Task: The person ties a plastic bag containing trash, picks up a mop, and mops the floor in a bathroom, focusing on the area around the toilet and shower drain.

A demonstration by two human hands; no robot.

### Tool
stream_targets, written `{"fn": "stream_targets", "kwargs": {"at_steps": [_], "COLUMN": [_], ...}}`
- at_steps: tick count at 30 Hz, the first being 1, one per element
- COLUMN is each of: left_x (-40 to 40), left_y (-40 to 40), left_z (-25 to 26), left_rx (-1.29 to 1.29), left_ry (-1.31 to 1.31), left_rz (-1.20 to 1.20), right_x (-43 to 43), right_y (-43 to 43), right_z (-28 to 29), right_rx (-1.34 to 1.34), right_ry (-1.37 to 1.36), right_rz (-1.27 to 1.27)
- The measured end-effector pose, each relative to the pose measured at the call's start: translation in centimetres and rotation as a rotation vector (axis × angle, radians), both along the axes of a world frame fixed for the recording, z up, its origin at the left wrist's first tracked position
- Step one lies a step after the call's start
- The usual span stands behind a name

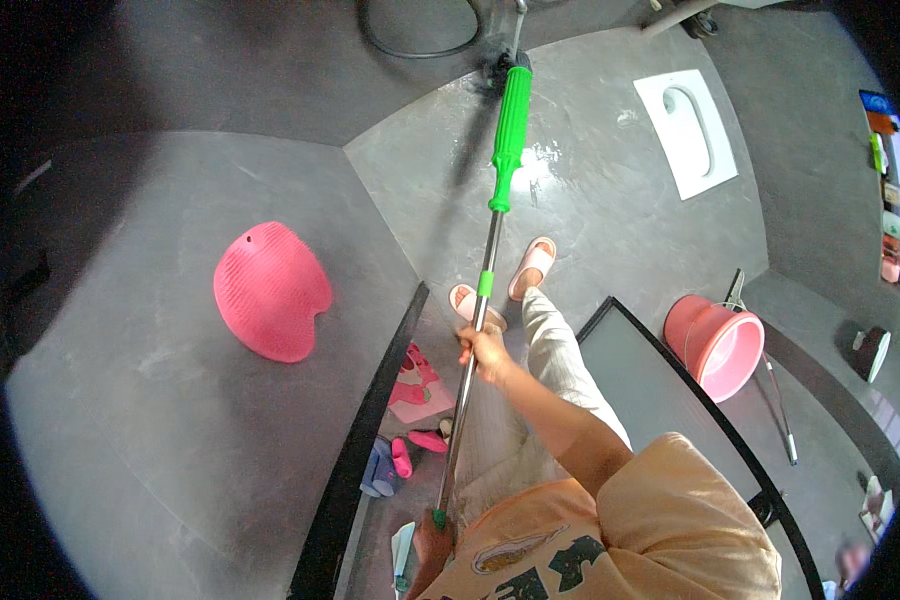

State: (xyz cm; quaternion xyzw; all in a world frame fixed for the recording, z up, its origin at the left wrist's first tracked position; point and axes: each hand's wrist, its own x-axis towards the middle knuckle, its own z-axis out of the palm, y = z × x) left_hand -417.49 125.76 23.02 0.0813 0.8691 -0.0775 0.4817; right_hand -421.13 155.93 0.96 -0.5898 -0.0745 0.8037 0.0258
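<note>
Around the middle of a long metal mop-like pole [465, 390], my right hand [486, 352] is closed. My left hand [433, 541] grips its near end by a small green cap and is partly cut off by my shirt. The pole slants forward, with a ribbed green plastic sleeve [513, 124] on its far part. A dark piece shows past the sleeve near the wall; whether it belongs to the pole I cannot tell. Below the pole, my feet in pale pink slippers [534, 264] stand at a doorway on the grey floor [592, 217], which shines wet in places.
On the left wall hangs a pink ribbed mat [274, 292]. A white squat toilet [690, 135] is set into the floor. A pink bucket [712, 349] stands behind the black-framed door [690, 382]. Slippers [401, 457] and a pink doormat [420, 386] lie by the black door frame [367, 420].
</note>
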Motion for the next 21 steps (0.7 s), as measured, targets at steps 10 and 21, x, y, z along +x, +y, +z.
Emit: {"fn": "stream_targets", "kwargs": {"at_steps": [10, 21], "left_x": [-0.9, -0.1], "left_y": [3.1, -0.3], "left_z": [-3.4, -2.7], "left_rx": [0.289, 0.209], "left_ry": [0.069, -0.098], "left_rz": [-0.065, -0.013], "right_x": [-2.7, 0.0], "right_y": [4.6, 1.4], "right_z": [-5.2, -7.4], "right_rx": [0.047, -0.026], "right_ry": [-0.290, -0.305], "right_rz": [0.243, 0.358]}}
